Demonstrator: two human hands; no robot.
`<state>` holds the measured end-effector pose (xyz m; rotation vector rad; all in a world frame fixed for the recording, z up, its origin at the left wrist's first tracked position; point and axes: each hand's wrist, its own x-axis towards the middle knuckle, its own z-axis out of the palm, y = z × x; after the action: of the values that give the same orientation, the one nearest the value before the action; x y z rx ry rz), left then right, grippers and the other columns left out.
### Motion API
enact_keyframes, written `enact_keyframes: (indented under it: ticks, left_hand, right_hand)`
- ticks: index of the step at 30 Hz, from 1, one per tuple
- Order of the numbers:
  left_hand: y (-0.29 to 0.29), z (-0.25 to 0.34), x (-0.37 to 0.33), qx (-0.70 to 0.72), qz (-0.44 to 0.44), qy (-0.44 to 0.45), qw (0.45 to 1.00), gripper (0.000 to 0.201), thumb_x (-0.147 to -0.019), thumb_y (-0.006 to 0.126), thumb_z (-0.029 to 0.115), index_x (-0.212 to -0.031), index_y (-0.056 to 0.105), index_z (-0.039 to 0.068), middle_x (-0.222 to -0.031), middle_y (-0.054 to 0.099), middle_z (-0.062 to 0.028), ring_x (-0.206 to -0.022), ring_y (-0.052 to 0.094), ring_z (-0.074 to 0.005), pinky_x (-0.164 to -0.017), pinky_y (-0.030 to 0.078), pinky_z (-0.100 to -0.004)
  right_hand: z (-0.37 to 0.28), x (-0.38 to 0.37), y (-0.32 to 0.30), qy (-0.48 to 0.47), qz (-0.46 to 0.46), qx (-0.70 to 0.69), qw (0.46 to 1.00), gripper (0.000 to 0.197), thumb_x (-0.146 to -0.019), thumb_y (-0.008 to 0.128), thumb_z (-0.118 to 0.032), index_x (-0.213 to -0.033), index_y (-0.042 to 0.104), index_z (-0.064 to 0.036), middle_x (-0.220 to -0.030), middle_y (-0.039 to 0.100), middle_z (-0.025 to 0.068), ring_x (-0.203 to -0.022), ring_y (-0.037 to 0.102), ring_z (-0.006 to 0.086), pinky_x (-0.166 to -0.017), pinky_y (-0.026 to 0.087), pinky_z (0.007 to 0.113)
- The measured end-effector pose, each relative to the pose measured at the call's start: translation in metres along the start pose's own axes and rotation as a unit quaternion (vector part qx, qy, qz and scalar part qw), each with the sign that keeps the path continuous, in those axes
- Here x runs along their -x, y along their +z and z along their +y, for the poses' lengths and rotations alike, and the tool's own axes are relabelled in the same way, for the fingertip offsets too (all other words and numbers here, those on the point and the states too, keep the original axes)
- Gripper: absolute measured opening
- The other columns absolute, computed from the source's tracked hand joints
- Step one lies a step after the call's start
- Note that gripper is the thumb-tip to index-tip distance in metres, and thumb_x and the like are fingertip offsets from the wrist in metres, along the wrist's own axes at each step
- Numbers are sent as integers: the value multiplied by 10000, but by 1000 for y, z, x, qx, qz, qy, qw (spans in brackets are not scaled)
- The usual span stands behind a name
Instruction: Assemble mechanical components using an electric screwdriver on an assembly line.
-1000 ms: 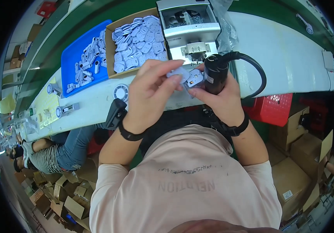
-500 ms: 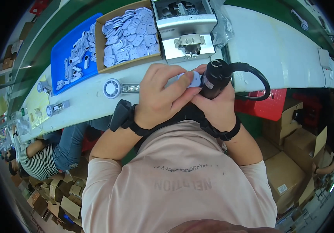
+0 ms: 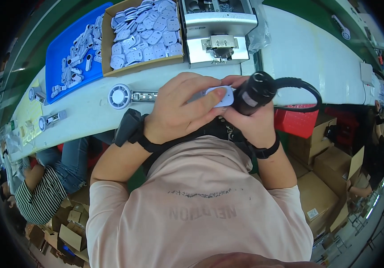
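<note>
My left hand (image 3: 172, 105) is closed on a small white plastic cover (image 3: 222, 97) with rounded corners, its thumb lying across it. Against the cover's right end rests a black cylindrical electric screwdriver (image 3: 251, 96) with a thick cable. My right hand (image 3: 255, 123) is wrapped round that tool, and its fingertips reach the far side of the cover. The tool's tip is hidden. Just left of my left hand, a white piece with a round fan-like head (image 3: 119, 96) and an open handle lies on the table.
Beyond my hands are a silver machine (image 3: 219, 40), a cardboard box (image 3: 143, 65) of white covers and a blue tray (image 3: 54, 71) of small white parts. More fan-headed pieces (image 3: 51, 119) lie far left. A red plastic bin (image 3: 295, 121) and cartons (image 3: 319, 196) stand right.
The whole view has shifted a little. The screwdriver leans more to the right and sits slightly farther right, and more of the white cover shows between my hands.
</note>
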<state>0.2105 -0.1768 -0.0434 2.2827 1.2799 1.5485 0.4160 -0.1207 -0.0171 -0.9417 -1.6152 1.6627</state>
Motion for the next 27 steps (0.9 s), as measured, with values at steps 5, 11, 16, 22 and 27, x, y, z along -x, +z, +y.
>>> enact_keyframes:
  ticks: [5, 11, 16, 22, 27]
  left_hand:
    - [-8, 5, -1, 43, 8, -57, 997, 378, -785, 858, 96, -1133, 719, 45, -1162, 716, -133, -901, 690, -333, -761, 576, -395]
    - [-9, 9, -1, 51, -18, -39, 998, 371, -780, 860, 96, -1121, 719, 53, -1140, 718, -121, -927, 691, -331, -789, 575, -406]
    - [-5, 12, -4, 68, -4, -52, 996, 370, -775, 862, 95, -1110, 715, 46, -1118, 719, -106, -945, 692, -323, -818, 570, -421]
    - [7, 11, 0, 112, 43, -57, 991, 370, -786, 855, 89, -1123, 709, 47, -1117, 721, -109, -961, 691, -320, -824, 567, -420]
    - [4, 13, -4, 135, 47, -112, 983, 373, -801, 844, 75, -1146, 705, 39, -1095, 720, -123, -954, 681, -325, -823, 561, -406]
  right_hand:
    - [-33, -17, -34, -27, 93, -39, 995, 490, -820, 781, 46, -1231, 522, -22, -880, 682, 99, -728, 670, 192, -683, 550, 313]
    - [-56, -114, -8, -276, 1, -214, 937, 436, -850, 817, 20, -1197, 555, -5, -807, 673, 61, -625, 665, 172, -578, 537, 293]
    - [-73, -121, 25, -225, 6, -129, 966, 386, -878, 777, 34, -1175, 537, -25, -787, 652, 58, -606, 638, 155, -558, 514, 278]
    - [-57, -113, 11, -183, 3, 1, 983, 435, -849, 812, 28, -1206, 563, 11, -788, 665, 53, -611, 655, 167, -574, 538, 302]
    - [-81, -79, -11, -230, 57, -69, 969, 427, -884, 769, 24, -1248, 548, -6, -769, 649, 71, -596, 628, 173, -572, 532, 302]
